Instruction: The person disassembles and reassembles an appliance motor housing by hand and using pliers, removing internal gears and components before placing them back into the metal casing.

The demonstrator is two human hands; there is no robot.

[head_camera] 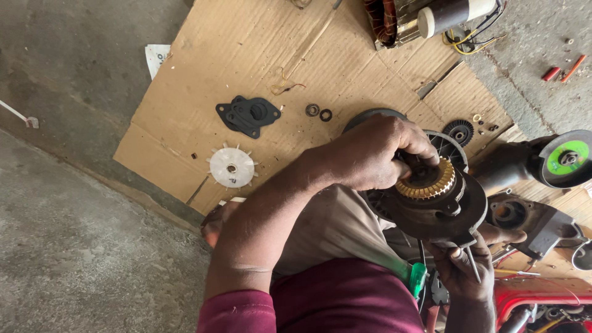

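Far left of the grip a white fan [231,166] lies flat on the cardboard [203,74], and up from it sits a black cover plate [248,115] with two small rings [319,111] just beside – all well apart from the hands. The left hand [376,154] curls down over the brass gear [427,183], fingertips pinched around the gear's top. The gear sits in a dark round housing [441,213], held over the person's lap. Below it the right hand [465,271] closes around the housing's lower edge and a thin metal rod [473,264] – a green-handled tool [418,279] lies just left of that hand. Farther right rests a grinder [542,161] with a green disc
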